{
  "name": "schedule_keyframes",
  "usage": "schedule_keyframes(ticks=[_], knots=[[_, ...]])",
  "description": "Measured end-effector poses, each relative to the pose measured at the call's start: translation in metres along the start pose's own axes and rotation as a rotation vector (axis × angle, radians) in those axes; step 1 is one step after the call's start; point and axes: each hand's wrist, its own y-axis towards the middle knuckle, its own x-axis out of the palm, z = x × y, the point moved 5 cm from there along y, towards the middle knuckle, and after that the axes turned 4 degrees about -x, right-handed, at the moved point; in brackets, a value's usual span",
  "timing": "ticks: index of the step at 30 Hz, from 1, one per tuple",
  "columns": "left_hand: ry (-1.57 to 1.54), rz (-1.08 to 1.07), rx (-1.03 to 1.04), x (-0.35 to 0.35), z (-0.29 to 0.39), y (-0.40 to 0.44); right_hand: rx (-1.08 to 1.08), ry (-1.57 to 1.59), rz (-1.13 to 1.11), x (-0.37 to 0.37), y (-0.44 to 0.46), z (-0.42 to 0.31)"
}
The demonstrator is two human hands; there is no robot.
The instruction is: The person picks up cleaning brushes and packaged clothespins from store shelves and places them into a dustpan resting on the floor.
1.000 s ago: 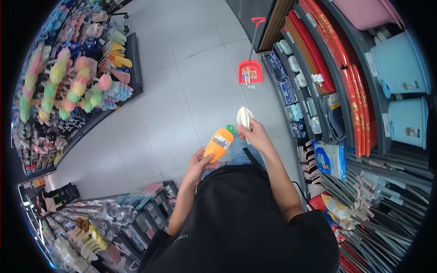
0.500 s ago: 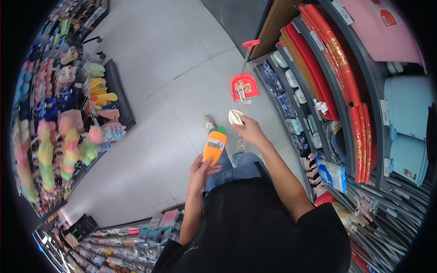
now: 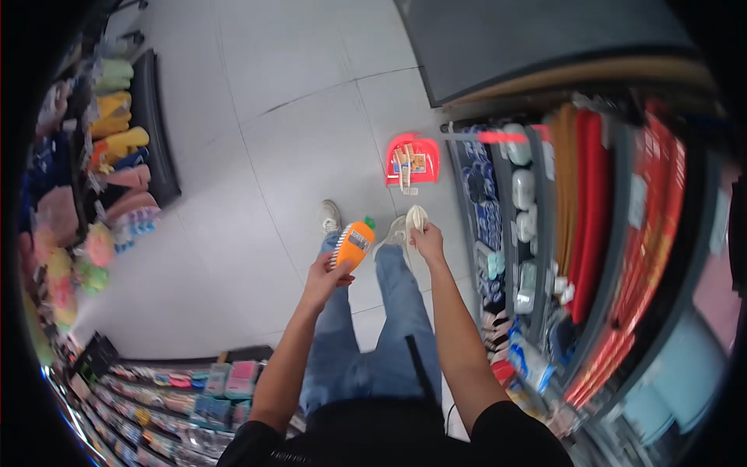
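My left hand (image 3: pixel 324 279) grips an orange carrot-shaped scrub brush (image 3: pixel 355 242) by its lower end. The brush has a green top, a barcode label on its flat face and white bristles along its left edge. In my right hand (image 3: pixel 428 242) is a cream-coloured, pointed oval object (image 3: pixel 417 220) with ridges, pinched at its lower end; its kind is unclear. Beyond both hands a red long-handled dustpan (image 3: pixel 428 159) lies on the floor. Several pale, narrow items (image 3: pixel 404 165) with tags rest in its pan.
Shelves on the right hold blue patterned goods (image 3: pixel 489 206), white containers (image 3: pixel 523 189) and red mats (image 3: pixel 589 210). On the left, slippers (image 3: pixel 117 145) hang over a dark shelf base (image 3: pixel 159 124). Packaged goods (image 3: pixel 206 393) fill a rack at lower left. Grey floor tiles (image 3: pixel 299 132) lie between.
My view has turned and shifted, bringing more of my legs into sight. The carrot-shaped brush has tilted to the right. The dustpan's handle now points right, blurred, instead of away from me.
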Motion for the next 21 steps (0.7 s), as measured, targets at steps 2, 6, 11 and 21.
schedule_keyframes(ticks=[2,6,11,21], knots=[[0.026,0.025,-0.023,-0.005,-0.025,0.045,0.103,-0.14,-0.05,0.012,0.061,0.028],[0.015,0.086,-0.093,-0.014,-0.09,0.138,0.147,-0.545,-0.105,0.035,0.187,0.093],[0.117,0.111,-0.148,-0.015,-0.156,0.22,-0.059,-0.742,-0.054,0.049,0.314,0.145],[-0.007,0.047,-0.204,0.027,-0.175,0.305,-0.072,-0.607,0.084,0.044,0.397,0.146]])
